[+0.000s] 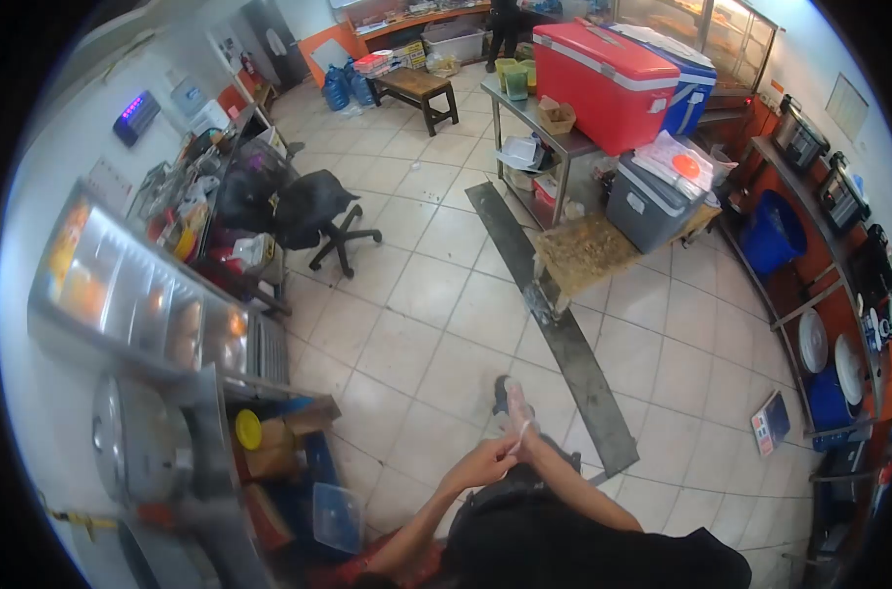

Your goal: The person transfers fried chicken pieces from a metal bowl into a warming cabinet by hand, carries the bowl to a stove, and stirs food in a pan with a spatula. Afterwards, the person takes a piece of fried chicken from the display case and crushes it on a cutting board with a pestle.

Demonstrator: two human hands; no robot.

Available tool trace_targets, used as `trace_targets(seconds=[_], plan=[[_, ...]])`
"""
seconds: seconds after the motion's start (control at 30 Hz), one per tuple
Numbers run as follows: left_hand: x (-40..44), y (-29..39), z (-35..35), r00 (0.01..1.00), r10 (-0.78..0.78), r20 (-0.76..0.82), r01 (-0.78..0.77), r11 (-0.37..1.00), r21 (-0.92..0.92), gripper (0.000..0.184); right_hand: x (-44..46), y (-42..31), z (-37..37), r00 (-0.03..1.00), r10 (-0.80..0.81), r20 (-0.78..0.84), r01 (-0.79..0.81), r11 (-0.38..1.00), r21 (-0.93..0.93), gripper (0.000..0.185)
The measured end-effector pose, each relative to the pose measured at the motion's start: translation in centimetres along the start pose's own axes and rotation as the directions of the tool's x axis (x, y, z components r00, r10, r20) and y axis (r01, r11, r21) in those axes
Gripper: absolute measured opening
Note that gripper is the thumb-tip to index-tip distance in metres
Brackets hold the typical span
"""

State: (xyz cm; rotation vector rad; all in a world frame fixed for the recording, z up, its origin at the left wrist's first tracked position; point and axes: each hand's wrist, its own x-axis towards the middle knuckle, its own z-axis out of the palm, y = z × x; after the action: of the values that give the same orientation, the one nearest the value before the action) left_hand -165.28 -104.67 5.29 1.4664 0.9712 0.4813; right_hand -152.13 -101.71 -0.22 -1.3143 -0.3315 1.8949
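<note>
My right hand (520, 410) is held out low in front of me, its fingers stretched forward. A thin, pale, see-through glove (517, 422) seems to cover it, with a whitish edge near the wrist. At that wrist my left hand (485, 463) is closed, its fingertips pinching the glove's edge. Just beyond the right hand, a dark shoe (501, 395) shows on the tiled floor.
A narrow metal floor strip (564, 344) runs past my right side. Nearby stand a worn low table (588, 257), a grey cooler (652, 206) and a red cooler (603, 83). To the left are a black office chair (313, 211) and a glass display case (141, 285).
</note>
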Motion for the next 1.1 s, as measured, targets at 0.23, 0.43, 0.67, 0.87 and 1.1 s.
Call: trace_targets(seconds=[0.23, 0.43, 0.67, 0.87, 1.1], plan=[[17.9, 6.1, -20.1, 0.994, -0.026, -0.103, 0.026, 1.0, -0.007, 0.032, 22.3, -19.7, 12.9, 0.967, 0.217, 0.13, -0.22, 0.976, 0.004, 0.117], [31.3, 7.7, -35.1, 0.969, -0.11, -0.22, 0.089, 0.991, -0.101, 0.018, 39.3, -32.4, 23.6, 0.852, 0.36, 0.38, -0.272, 0.925, -0.267, 0.107], [53.6, 6.1, -58.2, 0.997, 0.078, -0.002, -0.076, 0.978, 0.192, 0.014, 65.7, -44.6, 27.7, 0.915, 0.251, 0.315, -0.267, 0.964, 0.006, 0.094], [72.2, 14.9, -75.3, 0.915, -0.031, 0.403, 0.035, 0.999, -0.005, 0.014, 71.8, -67.3, 32.2, 0.986, -0.166, 0.036, 0.155, 0.968, 0.196, 0.04], [98.5, 0.1, -92.6, 0.997, -0.071, 0.004, 0.067, 0.953, 0.295, 0.021, 87.7, -79.5, 30.4, 0.928, -0.255, -0.271, 0.327, 0.906, 0.269, 0.033]])
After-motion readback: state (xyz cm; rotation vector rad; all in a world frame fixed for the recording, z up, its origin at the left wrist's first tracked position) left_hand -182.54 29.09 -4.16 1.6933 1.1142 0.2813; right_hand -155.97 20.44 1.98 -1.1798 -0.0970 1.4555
